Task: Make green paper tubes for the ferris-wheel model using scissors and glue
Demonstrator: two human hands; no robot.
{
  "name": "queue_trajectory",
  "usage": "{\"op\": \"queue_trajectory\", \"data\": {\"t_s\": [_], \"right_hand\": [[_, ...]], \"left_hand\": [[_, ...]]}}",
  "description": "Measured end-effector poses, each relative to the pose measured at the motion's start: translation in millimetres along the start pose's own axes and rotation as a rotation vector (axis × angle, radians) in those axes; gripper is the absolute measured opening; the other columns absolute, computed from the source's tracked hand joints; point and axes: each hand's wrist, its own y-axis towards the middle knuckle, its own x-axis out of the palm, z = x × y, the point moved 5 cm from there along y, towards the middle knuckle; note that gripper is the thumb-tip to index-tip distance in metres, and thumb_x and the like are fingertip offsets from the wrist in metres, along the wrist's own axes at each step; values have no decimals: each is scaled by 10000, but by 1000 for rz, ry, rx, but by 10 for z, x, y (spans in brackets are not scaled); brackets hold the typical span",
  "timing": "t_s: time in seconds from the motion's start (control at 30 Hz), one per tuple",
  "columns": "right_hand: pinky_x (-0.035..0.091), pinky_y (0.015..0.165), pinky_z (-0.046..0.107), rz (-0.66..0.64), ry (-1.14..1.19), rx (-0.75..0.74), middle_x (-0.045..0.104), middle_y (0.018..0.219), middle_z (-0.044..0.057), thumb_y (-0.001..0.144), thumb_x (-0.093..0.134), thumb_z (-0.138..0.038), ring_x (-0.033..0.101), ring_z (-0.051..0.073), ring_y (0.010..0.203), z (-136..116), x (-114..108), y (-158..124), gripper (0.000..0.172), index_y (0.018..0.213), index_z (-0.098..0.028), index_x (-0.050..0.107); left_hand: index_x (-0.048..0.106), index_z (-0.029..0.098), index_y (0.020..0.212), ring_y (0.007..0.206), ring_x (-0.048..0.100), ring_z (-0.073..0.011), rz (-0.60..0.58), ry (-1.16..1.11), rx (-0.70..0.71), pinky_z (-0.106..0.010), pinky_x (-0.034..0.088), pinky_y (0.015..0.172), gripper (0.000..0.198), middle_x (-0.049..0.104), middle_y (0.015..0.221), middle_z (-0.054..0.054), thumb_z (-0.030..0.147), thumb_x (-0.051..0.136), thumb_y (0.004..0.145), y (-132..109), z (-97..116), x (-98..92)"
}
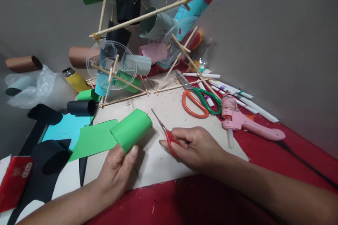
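Observation:
In my left hand [117, 167] is a curled piece of green paper [133, 128], pinched at its lower edge between thumb and fingers. My right hand [195, 147] grips small red-handled scissors [171, 142], whose thin blades point up and left, a short gap from the paper's right end. The blades look closed. Beneath both hands lies a pale sheet of card [163, 168] with small scraps on it. A flat piece of green paper [96, 139] rests to the left of the curled one.
A stick frame [142, 17] with plastic discs and paper tubes stands behind the card. Large scissors [202, 102] with orange and green handles and a pink glue gun [250, 124] lie on the right. Black paper [52, 158], a red packet [14, 182] and a yellow bottle [76, 81] are leftward.

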Motion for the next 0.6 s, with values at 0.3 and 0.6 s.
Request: {"op": "queue_trajectory", "data": {"t_s": [0.3, 0.6], "right_hand": [[209, 433, 229, -35, -41, 9, 384, 431, -69, 829, 598, -453, 306, 84, 433, -14, 18, -1, 404, 544, -205, 457], [244, 446, 219, -49, -24, -5, 429, 452, -62, 832, 608, -427, 347, 84, 452, 13, 36, -8, 376, 555, -195, 504]], "left_hand": [[686, 193, 1117, 819, 629, -196, -34, 29, 76, -331, 504, 847, 274, 717, 896, -50, 298, 470, 984, 22, 69, 2], [672, 201, 1001, 876, 598, -178, -87, 27, 137, -297, 455, 848, 230, 682, 922, -39, 245, 446, 993, 43, 144, 25]]}}
